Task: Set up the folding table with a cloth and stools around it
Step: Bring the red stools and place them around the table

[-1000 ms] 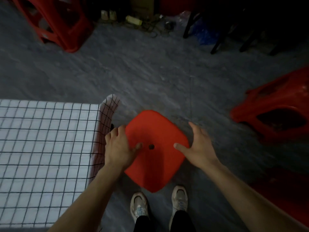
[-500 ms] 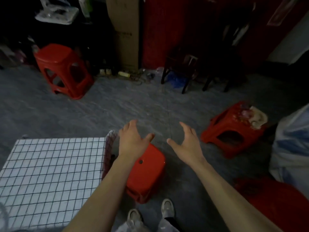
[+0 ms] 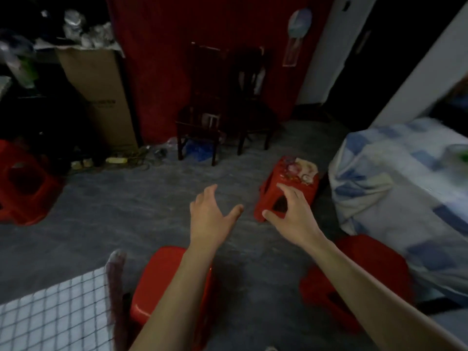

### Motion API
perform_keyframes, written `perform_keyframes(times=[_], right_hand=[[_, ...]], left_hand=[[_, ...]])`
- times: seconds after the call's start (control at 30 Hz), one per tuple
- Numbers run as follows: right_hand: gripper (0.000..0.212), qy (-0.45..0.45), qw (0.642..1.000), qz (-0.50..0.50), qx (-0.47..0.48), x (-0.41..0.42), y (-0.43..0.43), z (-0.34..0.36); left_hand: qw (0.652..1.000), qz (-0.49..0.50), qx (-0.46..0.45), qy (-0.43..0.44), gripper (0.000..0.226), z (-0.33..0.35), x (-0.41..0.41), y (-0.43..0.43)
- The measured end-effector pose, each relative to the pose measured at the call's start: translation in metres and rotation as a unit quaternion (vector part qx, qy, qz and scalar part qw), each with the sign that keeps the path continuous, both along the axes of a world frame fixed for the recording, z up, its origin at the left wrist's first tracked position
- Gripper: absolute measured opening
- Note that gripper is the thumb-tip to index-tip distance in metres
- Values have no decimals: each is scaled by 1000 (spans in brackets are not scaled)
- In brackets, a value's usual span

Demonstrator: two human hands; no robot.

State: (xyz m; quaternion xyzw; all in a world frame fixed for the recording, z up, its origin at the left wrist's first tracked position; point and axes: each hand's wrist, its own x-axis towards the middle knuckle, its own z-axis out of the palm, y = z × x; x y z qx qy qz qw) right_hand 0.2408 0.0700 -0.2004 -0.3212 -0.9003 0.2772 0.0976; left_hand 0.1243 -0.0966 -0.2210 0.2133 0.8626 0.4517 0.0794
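Both hands have come off the red stool (image 3: pixel 158 279) they were on a second ago, and the view has tipped up from the floor toward the room. That stool stands at the lower centre of the frame, just beside the corner of the worktop (image 3: pixel 38 328), with my left forearm crossing in front of it. A white checked cloth (image 3: pixel 76 295) covers the worktop in the lower left, its corner hanging over the edge.

My left hand (image 3: pixel 210 219) hangs in mid-frame above the grey floor (image 3: pixel 121 211), fingers spread apart and holding nothing. My right hand (image 3: pixel 293 219) is beside it, also spread and empty. It overlaps a second red stool with a flowered top (image 3: pixel 300 171), and I cannot tell whether it touches it.

A third red stool (image 3: pixel 367 269) sits at lower right against a bed with blue checked bedding (image 3: pixel 405 188). A fourth red stool (image 3: pixel 22 183) is at the left edge. Two dark wooden chairs (image 3: pixel 200 115) stand before the red wall at upper centre, and a tall cardboard box (image 3: pixel 101 92) stands to their left.
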Motion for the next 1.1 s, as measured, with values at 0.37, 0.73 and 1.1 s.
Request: perform_keyframes(times=[0.37,0.73,1.1], right_hand=[[80,62,988,-124,-68,135,116,-12],[71,77,961,-255,-73,324,278,-23],[77,65,923,-367,-92,377,380,-57]], left_hand=[[991,-103,-87,22,81,11,97,134],[961,-261,-91,17,70,18,261,342],[921,-366,-134,16,67,-25,278,501]])
